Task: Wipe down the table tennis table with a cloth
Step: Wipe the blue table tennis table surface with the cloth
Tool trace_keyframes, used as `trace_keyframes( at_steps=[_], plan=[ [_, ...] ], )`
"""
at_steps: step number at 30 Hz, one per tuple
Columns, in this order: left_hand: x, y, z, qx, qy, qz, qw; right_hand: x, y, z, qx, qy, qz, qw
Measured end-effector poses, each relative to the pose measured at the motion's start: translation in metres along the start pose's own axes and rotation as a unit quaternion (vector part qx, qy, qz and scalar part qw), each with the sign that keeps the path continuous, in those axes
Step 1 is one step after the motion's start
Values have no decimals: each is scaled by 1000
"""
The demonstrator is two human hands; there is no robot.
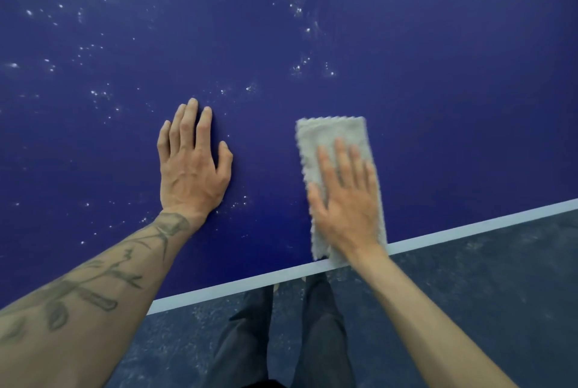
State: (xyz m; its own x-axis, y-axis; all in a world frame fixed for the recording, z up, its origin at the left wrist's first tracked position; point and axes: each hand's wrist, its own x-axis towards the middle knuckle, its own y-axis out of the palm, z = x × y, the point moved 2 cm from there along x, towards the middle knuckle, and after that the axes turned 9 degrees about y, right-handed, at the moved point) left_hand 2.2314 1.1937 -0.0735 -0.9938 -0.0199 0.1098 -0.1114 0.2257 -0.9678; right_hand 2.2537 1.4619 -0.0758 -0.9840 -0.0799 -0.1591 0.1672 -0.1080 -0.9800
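Observation:
The dark blue table tennis table [438,75] fills most of the view, with a white line [250,283] along its near edge. Many small droplets [294,3] speckle its left and middle. A folded pale grey cloth [331,137] lies flat near the edge, its near end on the white line. My right hand [347,200] presses flat on the cloth with straight fingers. My left hand [190,165] rests flat on the bare surface, to the left of the cloth.
Below the table edge a dark speckled floor [484,278] shows, with my legs in dark trousers [281,334] standing close to the table. The right part of the table surface shows no droplets.

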Motion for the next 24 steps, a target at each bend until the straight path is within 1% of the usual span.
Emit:
trace_keyframes(
  at_steps=[2,3,5,6,8,9,10,11,12,13,15,17,19,21,23,24],
  plan=[
    [0,1,0,0,0,1,1000,26,-6,-5,0,73,-20,997],
    [0,1,1,-1,1,2,1000,37,-7,4,5,96,-32,995],
    [0,1,1,0,1,1,1000,48,-2,36,20,100,-43,994],
    [0,1,1,0,1,1,1000,45,3,54,27,78,-43,996],
    [1,1,1,-1,0,3,1000,19,12,79,33,-8,-25,999],
    [1,0,0,-1,-1,4,1000,2,14,80,35,-55,-11,998],
    [1,0,0,-1,-1,4,1000,-11,15,73,32,-83,-2,996],
    [1,-1,0,-2,0,5,1000,-17,13,60,24,-90,2,996],
    [1,-1,0,-3,0,5,1000,-17,9,43,13,-75,5,997],
    [1,-1,0,-3,2,5,1000,-11,4,25,1,-41,7,999],
    [1,-1,0,-2,3,6,1000,17,-7,-1,-8,50,6,999],
    [1,-1,1,-2,4,5,1000,51,-15,-3,-4,116,-12,993],
    [1,-2,1,-2,4,2,1000,75,-15,24,12,135,-25,991],
    [1,-1,0,-2,3,0,1000,77,-6,59,25,93,-26,995],
    [1,0,0,1,4,0,1000,54,2,83,16,-2,-17,1000],
    [1,0,0,2,4,0,1000,40,4,83,10,-47,-8,999]
  ],
)
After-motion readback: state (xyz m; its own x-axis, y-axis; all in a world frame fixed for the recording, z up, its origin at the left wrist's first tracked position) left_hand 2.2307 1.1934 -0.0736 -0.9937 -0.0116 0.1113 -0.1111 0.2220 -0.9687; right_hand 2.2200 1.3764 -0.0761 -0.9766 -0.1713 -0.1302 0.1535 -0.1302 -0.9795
